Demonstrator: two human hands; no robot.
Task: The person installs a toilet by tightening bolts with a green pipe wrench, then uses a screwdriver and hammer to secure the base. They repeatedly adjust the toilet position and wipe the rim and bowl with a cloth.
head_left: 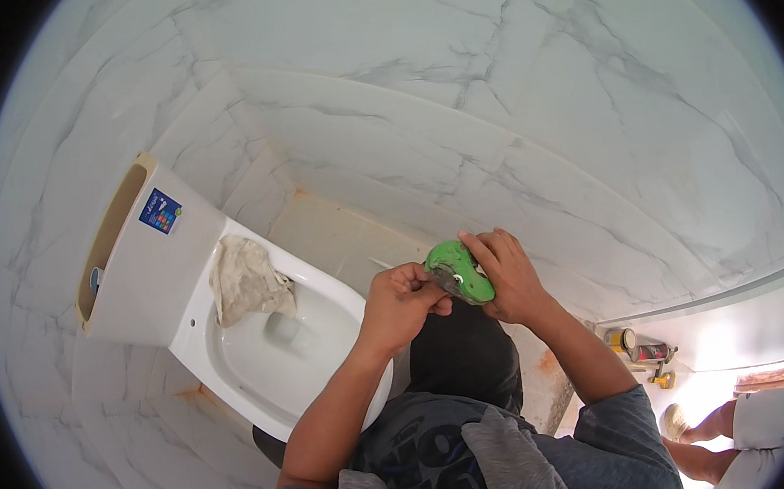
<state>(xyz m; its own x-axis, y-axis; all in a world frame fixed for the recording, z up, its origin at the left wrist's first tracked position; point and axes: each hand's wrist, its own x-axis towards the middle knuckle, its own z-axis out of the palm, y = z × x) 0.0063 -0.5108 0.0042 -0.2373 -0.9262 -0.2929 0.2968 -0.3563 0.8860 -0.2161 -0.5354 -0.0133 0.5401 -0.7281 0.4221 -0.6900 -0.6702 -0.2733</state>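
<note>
Item, in the grip: a green rounded case (454, 263) with dark smudges, sitting between both hands above a dark-trousered knee (463, 348). Right hand (511, 277): wrapping the case's far right side, holding it firmly. Left hand (405, 303): bunching its fingers narrowly at the case's left edge; whether they are pinching a part, cannot tell. Step in hand, by judgement: close fingertip work on the case, calling next for a steady right hold and precise left fingers. Left of the grip: a white toilet bowl (322, 281), a crumpled cloth (244, 280) draping over its rear rim.
</note>
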